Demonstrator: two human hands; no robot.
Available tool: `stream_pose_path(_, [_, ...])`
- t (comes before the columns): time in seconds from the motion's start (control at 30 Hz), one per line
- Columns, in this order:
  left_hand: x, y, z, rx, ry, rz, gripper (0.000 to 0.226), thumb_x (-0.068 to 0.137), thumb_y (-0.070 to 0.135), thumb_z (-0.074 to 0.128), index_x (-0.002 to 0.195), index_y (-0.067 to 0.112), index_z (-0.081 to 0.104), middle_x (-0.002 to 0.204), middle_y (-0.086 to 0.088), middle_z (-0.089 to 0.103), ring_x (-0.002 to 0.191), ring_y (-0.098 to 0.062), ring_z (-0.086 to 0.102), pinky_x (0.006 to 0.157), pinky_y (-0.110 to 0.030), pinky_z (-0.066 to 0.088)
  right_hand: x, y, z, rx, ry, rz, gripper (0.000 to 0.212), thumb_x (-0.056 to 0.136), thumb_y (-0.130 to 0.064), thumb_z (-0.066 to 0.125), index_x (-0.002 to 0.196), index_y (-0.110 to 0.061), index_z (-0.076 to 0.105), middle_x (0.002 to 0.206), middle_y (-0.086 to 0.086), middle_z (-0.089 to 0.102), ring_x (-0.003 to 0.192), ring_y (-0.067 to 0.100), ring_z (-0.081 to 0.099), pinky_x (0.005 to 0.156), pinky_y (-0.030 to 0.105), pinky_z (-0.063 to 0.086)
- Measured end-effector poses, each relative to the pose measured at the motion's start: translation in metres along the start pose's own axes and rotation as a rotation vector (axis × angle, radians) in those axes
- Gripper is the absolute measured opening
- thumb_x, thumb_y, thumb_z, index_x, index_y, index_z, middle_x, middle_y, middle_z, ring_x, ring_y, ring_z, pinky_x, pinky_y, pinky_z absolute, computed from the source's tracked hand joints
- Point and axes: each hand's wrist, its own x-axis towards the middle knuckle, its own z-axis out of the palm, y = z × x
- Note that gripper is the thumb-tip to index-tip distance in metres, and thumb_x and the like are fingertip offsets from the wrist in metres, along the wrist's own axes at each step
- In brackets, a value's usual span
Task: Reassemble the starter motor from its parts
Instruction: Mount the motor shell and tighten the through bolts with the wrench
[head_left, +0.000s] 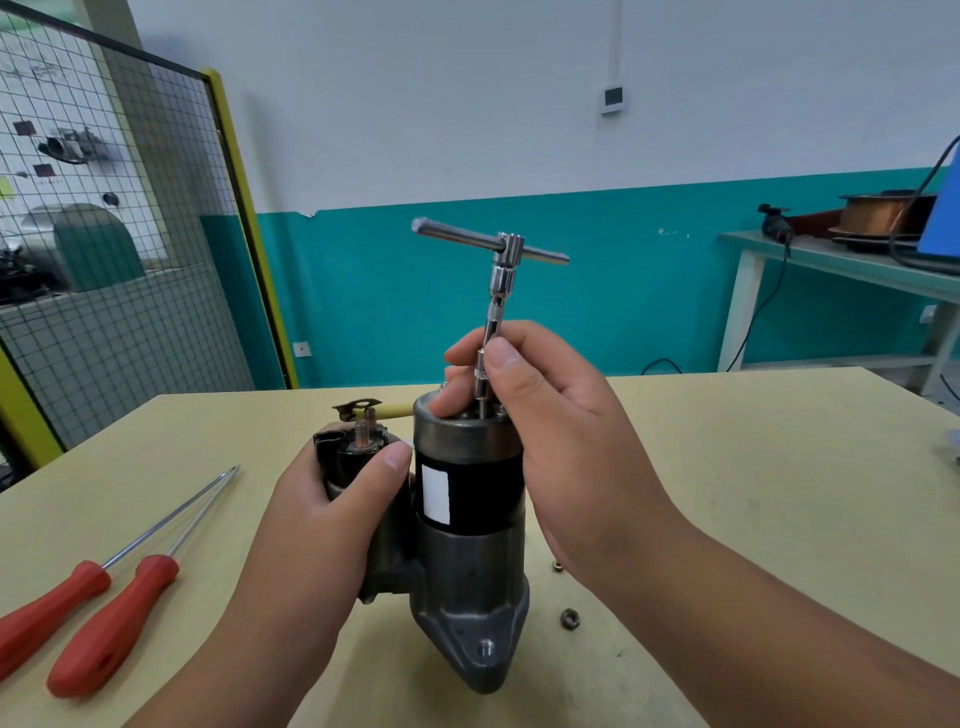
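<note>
One starter motor, with a black cylindrical body and white label above a grey cast-metal nose housing, standing upright on the pale wooden table with the nose end down.

One black solenoid, mounted on the motor's left flank. The left hand wraps it, fingers and thumb curled round its cap.

One chrome T-handle socket wrench, upright, its tip set into the motor's top end cap. The right hand pinches the knurled shaft between thumb and fingertips, just above the cap.

Two red-handled screwdrivers, lying side by side on the table, well left of the motor, shafts pointing away.

Two small dark nuts, loose on the table just right of the motor's base.
</note>
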Motion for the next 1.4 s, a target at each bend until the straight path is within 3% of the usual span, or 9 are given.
stream_pose_path(0.1, [0.0002,-0.0009,-0.0003,-0.007,0.005,-0.008,0.048,0.061,0.074,0.073,0.101,0.047,0.074,0.098,0.002,0.082,0.090,-0.032,0.080,0.063,-0.068,0.064,0.0001,0.0005,0.0009,-0.022,-0.004,-0.013,0.022,0.102,-0.042,0.048,0.097,-0.031,0.067,0.086,-0.006,0.076,0.090,0.009,0.071,0.082,0.014,0.054])
stream_pose_path(0.47, [0.0007,-0.0012,-0.0005,-0.001,0.001,0.006,0.046,0.062,0.074,0.072,0.099,0.047,0.075,0.098,0.003,0.082,0.088,-0.027,0.081,0.065,-0.068,0.064,0.0002,0.0013,0.0013,0.000,0.009,-0.038,0.023,0.104,-0.040,0.048,0.097,-0.032,0.068,0.088,-0.002,0.077,0.092,0.008,0.071,0.082,0.010,0.051])
stream_pose_path(0.6, [0.0007,-0.0007,-0.0007,-0.016,-0.007,-0.002,0.048,0.061,0.073,0.073,0.101,0.046,0.075,0.099,0.003,0.082,0.091,-0.026,0.081,0.065,-0.063,0.066,-0.0008,0.0010,0.0004,0.036,0.008,-0.027,0.031,0.105,-0.039,0.041,0.098,-0.032,0.070,0.088,0.001,0.077,0.092,0.010,0.072,0.083,0.012,0.052])
stream_pose_path(0.83, [0.0019,-0.0027,-0.0009,-0.018,-0.007,-0.003,0.050,0.061,0.074,0.074,0.102,0.047,0.075,0.101,0.003,0.082,0.095,-0.028,0.080,0.067,-0.058,0.067,-0.0003,0.0009,0.0013,-0.019,0.003,-0.016,0.026,0.104,-0.041,0.045,0.099,-0.033,0.068,0.088,-0.004,0.076,0.091,0.011,0.071,0.082,0.016,0.055])
stream_pose_path(1.07, [0.0009,-0.0021,-0.0016,0.014,-0.004,0.001,0.050,0.061,0.075,0.073,0.102,0.046,0.074,0.099,0.001,0.081,0.089,-0.030,0.081,0.061,-0.064,0.065,0.0004,0.0007,0.0016,-0.045,0.000,-0.030,0.023,0.103,-0.043,0.050,0.097,-0.028,0.066,0.087,-0.005,0.076,0.088,0.011,0.071,0.082,0.021,0.058])
stream_pose_path(1.27, [0.0009,0.0001,-0.0005,0.024,0.003,-0.013,0.052,0.061,0.076,0.072,0.103,0.045,0.074,0.097,0.002,0.081,0.089,-0.034,0.078,0.047,-0.037,0.055,0.0006,0.0013,0.0017,-0.028,0.005,-0.031,0.023,0.102,-0.044,0.049,0.096,-0.031,0.068,0.087,-0.005,0.076,0.091,0.012,0.071,0.084,0.017,0.056])
stream_pose_path(1.4, [0.0014,0.0009,-0.0003,0.032,-0.002,-0.013,0.049,0.062,0.076,0.071,0.101,0.047,0.074,0.096,0.002,0.081,0.087,-0.035,0.079,0.044,-0.034,0.053,-0.0001,0.0016,0.0009,-0.004,0.003,-0.023,0.026,0.103,-0.041,0.045,0.097,-0.031,0.069,0.087,-0.003,0.076,0.090,0.012,0.071,0.082,0.018,0.055])
